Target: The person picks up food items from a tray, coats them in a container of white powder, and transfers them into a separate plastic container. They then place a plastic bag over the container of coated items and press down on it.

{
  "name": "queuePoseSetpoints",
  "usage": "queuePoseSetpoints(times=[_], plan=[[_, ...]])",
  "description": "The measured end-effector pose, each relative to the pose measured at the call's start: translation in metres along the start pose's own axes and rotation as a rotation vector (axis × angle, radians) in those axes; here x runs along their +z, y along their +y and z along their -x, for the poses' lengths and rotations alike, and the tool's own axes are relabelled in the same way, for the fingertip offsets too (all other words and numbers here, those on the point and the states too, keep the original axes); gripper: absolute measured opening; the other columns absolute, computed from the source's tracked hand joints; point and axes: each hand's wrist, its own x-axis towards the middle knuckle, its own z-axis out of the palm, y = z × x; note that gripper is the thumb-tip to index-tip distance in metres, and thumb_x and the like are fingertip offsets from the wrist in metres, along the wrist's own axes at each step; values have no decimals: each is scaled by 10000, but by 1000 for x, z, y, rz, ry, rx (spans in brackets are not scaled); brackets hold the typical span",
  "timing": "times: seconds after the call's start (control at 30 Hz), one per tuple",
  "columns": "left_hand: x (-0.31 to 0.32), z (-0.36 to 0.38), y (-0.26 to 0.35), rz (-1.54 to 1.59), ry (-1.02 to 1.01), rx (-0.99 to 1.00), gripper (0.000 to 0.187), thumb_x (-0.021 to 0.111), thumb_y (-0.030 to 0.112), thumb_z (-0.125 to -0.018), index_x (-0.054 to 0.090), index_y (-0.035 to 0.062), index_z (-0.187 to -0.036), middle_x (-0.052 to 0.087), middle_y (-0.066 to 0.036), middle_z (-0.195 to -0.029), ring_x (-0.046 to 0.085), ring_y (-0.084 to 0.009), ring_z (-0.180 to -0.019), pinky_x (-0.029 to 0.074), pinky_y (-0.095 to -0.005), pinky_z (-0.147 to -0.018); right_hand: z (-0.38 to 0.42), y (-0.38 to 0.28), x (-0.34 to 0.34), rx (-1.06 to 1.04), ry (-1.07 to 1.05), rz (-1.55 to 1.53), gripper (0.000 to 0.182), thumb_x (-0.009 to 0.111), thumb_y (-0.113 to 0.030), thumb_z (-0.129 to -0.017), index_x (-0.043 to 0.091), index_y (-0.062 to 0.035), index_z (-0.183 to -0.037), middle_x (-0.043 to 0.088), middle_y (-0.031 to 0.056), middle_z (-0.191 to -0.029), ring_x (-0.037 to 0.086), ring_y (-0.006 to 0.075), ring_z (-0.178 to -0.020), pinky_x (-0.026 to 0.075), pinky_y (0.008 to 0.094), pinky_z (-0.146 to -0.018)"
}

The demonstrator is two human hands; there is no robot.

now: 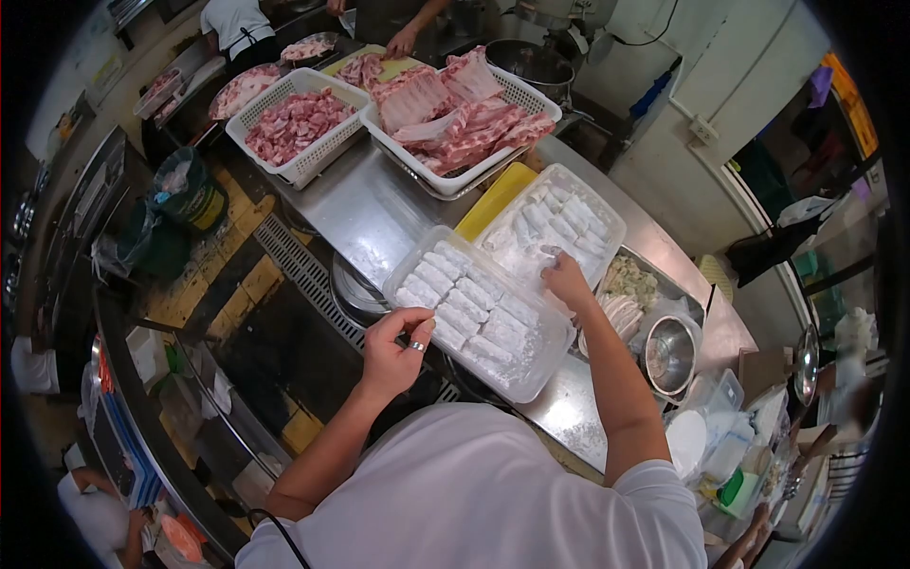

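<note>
My left hand [396,356], with a ring on one finger, is at the near left edge of a clear plastic container [536,387]. Its fingers are curled together; whatever they may hold is hidden. Inside that container lie rows of white, flour-coated rolls [462,310]. My right hand [567,283] reaches over the near side of a second plastic container [614,220], its floury fingertips drawn together by the loose white powder [512,261]. I cannot make out what is between them. More coated rolls [569,223] lie in this container's far part.
White baskets of cut meat [299,128] and ribs [455,109] stand farther back on the steel counter [370,204]. A yellow tray [495,201] sits beside the containers. A metal bowl [669,353] is at right. Another person's hand [403,43] is over a cutting board behind.
</note>
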Motion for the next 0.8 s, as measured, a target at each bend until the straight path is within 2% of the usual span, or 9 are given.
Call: queuePoseSetpoints(times=[0.07,0.17,0.27,0.37,0.47,0.57,0.67,0.77,0.8], plan=[[-1,0,0,3,-3,-12,133,731,15,-938,734,-10,-1068,722,-79,-871,652,-135,-724,531,-280,-693,2,-7,-11,-45,-20,107,326,714,-152,-794,713,54,-1047,745,245,-960,730,327,-965,561,414,-865],[-2,0,-4,-1,6,-17,134,730,17,-939,736,-10,-1070,721,-77,-867,647,-135,-725,528,-281,-693,2,0,-25,-95,-184,352,309,731,-158,-812,704,75,-1014,738,218,-881,737,283,-838,574,405,-798],[-4,-1,-6,-6,-16,-33,129,723,13,-952,731,-26,-1075,732,-64,-904,653,-117,-781,535,-271,-743,8,-16,-35,33,-78,159,263,724,-125,-839,712,73,-1012,744,191,-844,729,248,-720,580,396,-723],[-5,-3,-9,-7,-16,-19,131,724,21,-952,733,-21,-1076,730,-67,-892,650,-121,-759,533,-273,-726,23,-37,-46,141,92,-255,215,736,-76,-827,724,54,-998,749,169,-850,730,236,-749,573,361,-676],[-4,-6,-10,19,-22,-22,136,724,30,-954,734,-17,-1080,728,-70,-883,651,-123,-744,531,-274,-711,76,-99,-63,99,136,-376,213,682,-10,-861,722,56,-1059,741,115,-881,717,203,-714,579,339,-689],[-1,-9,-14,64,-55,-44,140,720,35,-961,732,-20,-1089,730,-70,-892,657,-119,-754,533,-270,-715,120,-114,-61,-62,-23,-450,223,699,-15,-864,713,64,-1073,740,103,-929,710,178,-767,572,317,-707],[3,-13,-14,75,-125,-39,143,701,31,-978,723,-31,-1105,730,-57,-920,650,-101,-794,531,-259,-750,161,-125,-38,-79,-121,-293,256,719,-50,-854,713,95,-1065,737,197,-884,715,251,-793,568,384,-750],[5,-19,-15,69,-196,-23,145,686,26,-990,716,-41,-1115,730,-45,-945,642,-85,-835,530,-252,-788,190,-130,-19,-260,-201,-140,236,723,-66,-863,696,111,-1016,735,229,-930,722,295,-843,569,418,-782],[6,-20,-17,74,-210,-19,144,689,26,-988,718,-40,-1113,731,-45,-945,643,-87,-838,531,-255,-791,196,-137,-19,-167,-189,-44,251,729,-91,-862,694,116,-1000,725,260,-935,720,337,-860,565,432,-794]])
